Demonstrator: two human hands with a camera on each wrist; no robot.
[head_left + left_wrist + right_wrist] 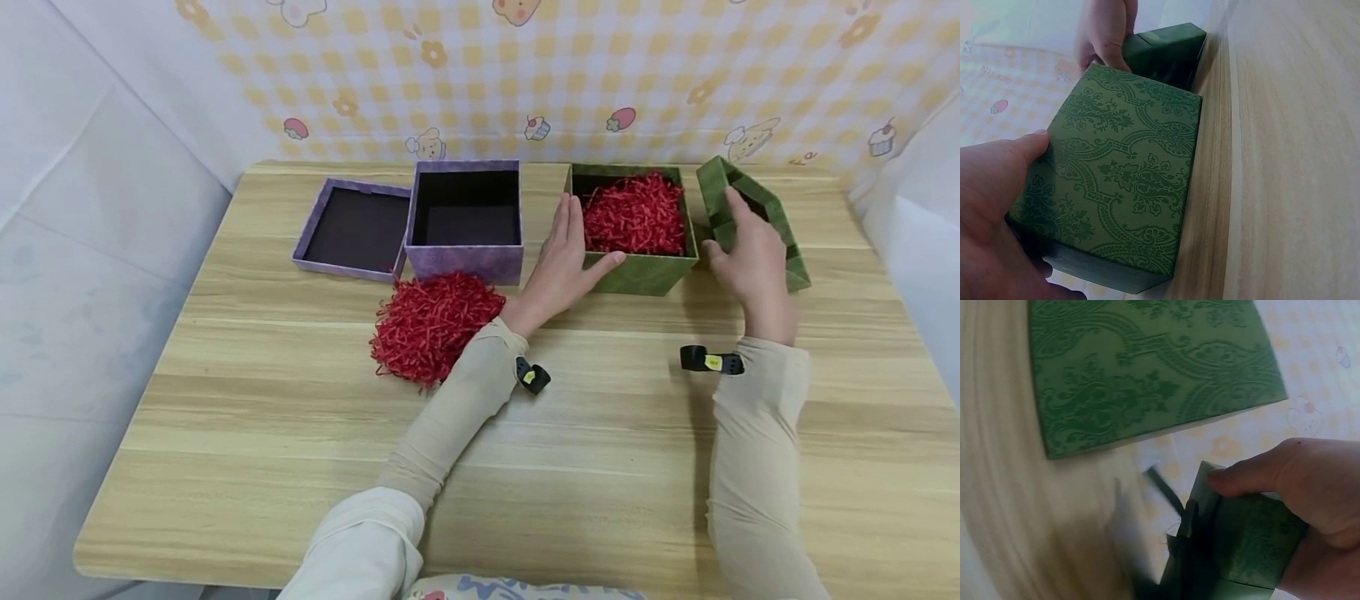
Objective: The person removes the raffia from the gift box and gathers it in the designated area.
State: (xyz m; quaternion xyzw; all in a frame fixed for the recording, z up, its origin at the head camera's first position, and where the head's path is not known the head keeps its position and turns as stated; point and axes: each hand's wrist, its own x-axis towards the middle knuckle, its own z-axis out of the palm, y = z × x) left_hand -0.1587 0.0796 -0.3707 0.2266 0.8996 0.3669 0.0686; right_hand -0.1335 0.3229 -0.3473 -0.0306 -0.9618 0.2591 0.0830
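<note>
Shredded red paper [433, 327] lies loose left of my green box [637, 229] on the worktop [300, 433]. Left hand [561, 268] braces that filled box; right hand [752, 258] grips the tilted green lid [780, 218] just right. Lidding step, I judge: lid needs levelling, then squaring over the rim.

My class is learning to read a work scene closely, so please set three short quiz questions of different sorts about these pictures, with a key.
1. True or false: the green box holds red paper shreds.
2. Which thing does the right hand hold? A) the purple lid B) the green lid C) the loose heap of shreds
3. Fill in: the left hand rests against the ____ box.

Key:
1. True; the purple box beside it is bare inside.
2. B; the fingers curl round the tilted green lid, while the purple lid lies flat on the table.
3. Green; the thumb lies on its front wall.
</note>
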